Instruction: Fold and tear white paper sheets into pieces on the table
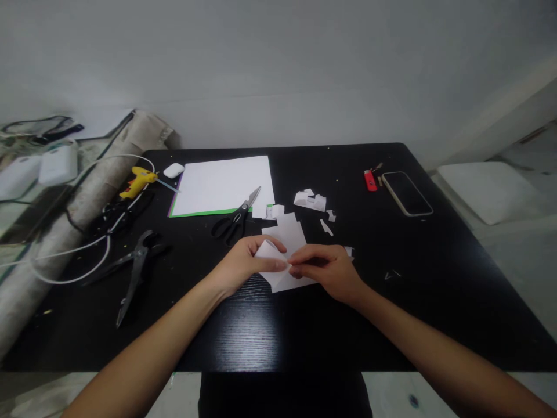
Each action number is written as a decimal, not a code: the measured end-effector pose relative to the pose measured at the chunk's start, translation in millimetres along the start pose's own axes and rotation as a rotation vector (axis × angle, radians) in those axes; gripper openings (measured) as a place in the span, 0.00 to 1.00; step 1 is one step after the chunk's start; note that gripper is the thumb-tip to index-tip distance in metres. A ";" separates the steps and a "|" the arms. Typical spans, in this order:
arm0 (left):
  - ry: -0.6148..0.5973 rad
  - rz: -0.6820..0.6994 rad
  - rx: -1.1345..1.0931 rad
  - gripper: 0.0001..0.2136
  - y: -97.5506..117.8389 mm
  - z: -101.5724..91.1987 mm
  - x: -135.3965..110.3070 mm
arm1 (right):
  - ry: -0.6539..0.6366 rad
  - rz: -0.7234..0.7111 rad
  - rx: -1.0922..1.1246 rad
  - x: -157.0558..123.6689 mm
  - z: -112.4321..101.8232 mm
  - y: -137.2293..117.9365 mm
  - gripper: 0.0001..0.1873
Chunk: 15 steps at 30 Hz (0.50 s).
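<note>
Between my two hands is a small folded piece of white paper (pixel 268 251). My left hand (pixel 248 258) grips it at its left side, thumb in front and fingers behind. At its right corner, the thumb and forefinger of my right hand (pixel 328 267) pinch the edge. Under the hands lies another white paper piece (pixel 287 232) with a stepped, cut outline, partly hidden by them. Just beyond my left hand, black-handled scissors (pixel 237 217) rest with their blades partly over a stack of paper sheets (pixel 221 180), white on top with a green edge showing.
White paper scraps (pixel 311 200) are scattered behind my right hand. Pliers (pixel 138 261), a yellow glue gun (pixel 138 181) and a white cable (pixel 107 249) lie at left. A red lighter (pixel 369 180) and a phone (pixel 407 193) sit at right on the black table (pixel 435 278).
</note>
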<state>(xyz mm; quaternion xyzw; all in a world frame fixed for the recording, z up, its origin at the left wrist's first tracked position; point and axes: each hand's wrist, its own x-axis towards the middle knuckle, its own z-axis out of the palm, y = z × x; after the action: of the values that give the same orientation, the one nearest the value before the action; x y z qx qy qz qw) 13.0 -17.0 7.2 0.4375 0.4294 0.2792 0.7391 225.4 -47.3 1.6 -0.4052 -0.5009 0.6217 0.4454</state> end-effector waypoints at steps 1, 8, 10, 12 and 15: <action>-0.003 0.000 -0.007 0.16 0.2 0.5 -0.2 | 0.000 -0.004 0.000 0.0 0.0 0.1 0.07; -0.024 0.007 -0.029 0.15 2.0 2.6 -1.1 | 0.003 -0.018 -0.017 -0.6 1.2 -2.4 0.06; -0.031 0.009 -0.039 0.14 1.5 2.4 -0.8 | 0.006 -0.020 -0.012 -0.7 1.5 -3.2 0.06; -0.035 0.009 -0.047 0.14 0.8 2.3 -0.5 | 0.006 -0.027 -0.011 -0.8 1.5 -3.5 0.06; -0.034 0.005 -0.062 0.13 0.0 2.5 -0.3 | -0.003 -0.021 -0.012 -0.8 1.2 -3.1 0.07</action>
<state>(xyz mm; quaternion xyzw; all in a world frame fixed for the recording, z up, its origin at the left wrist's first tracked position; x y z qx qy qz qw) 15.0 -18.3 8.0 0.4202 0.4066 0.2866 0.7589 225.0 -48.0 5.0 -0.4016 -0.5094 0.6147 0.4487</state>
